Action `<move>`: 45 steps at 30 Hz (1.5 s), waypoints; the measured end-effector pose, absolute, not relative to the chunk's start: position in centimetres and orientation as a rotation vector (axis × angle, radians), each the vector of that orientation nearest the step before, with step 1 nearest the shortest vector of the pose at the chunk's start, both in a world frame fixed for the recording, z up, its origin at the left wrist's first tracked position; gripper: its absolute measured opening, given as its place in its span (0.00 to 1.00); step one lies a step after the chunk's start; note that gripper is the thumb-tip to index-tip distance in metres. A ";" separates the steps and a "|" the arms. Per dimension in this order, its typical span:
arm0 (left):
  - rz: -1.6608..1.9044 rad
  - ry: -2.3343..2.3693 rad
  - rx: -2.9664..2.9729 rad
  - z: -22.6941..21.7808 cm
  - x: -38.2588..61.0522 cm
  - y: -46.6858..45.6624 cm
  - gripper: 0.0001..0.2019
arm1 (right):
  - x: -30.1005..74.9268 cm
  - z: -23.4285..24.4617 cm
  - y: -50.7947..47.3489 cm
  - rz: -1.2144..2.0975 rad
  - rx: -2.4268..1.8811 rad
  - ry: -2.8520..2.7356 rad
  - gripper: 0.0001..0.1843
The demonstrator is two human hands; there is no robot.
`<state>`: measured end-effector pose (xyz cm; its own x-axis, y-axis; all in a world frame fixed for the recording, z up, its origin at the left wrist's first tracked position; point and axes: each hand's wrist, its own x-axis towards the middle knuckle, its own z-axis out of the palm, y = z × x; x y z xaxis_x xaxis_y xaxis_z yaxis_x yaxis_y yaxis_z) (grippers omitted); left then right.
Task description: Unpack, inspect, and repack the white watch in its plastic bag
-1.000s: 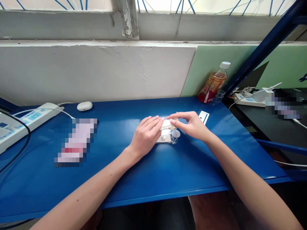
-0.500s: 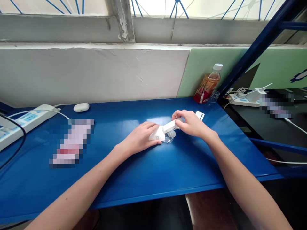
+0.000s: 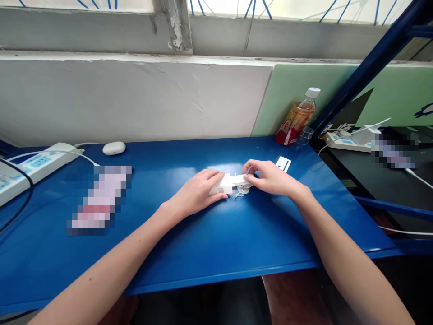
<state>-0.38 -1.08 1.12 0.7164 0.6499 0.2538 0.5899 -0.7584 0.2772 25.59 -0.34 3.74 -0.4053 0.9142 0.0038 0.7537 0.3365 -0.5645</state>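
Observation:
My left hand (image 3: 198,193) is wrapped round a small white box (image 3: 223,185) on the blue desk, thumb in front and fingers over the top. A slim white inner tray (image 3: 238,181) lines up with the box's right end; whether its tip is inside, I cannot tell. My right hand (image 3: 270,177) pinches that tray at its right end between thumb and fingers. Just below the tray, a crumpled bit of clear plastic with a round whitish piece (image 3: 242,190) lies on the desk. Beyond my right hand is a white card with a dark strip (image 3: 283,164).
At the left are a power strip (image 3: 40,169), a white earbud case (image 3: 114,148) and a blurred-out phone (image 3: 101,198) on a cable. A drink bottle (image 3: 297,119) leans at the back right, beside a blue slanted post (image 3: 358,67). The desk's front edge (image 3: 216,283) runs close to me.
My right hand has lowered the tray's right end, so the tray now lies level with the box instead of slanting up. My left hand keeps its hold. The view has shifted slightly.

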 end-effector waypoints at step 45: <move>0.668 1.030 2.713 -0.5 -0.6 -1.6 0.26 | 24.1 3.0 -1.1 0.453 -1.314 -2.489 0.08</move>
<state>-0.59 -1.60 -0.55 0.6627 0.6624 0.3494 0.5893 -0.7491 0.3026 24.08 -1.12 3.02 -0.5424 0.8333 0.1067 0.7422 0.5348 -0.4040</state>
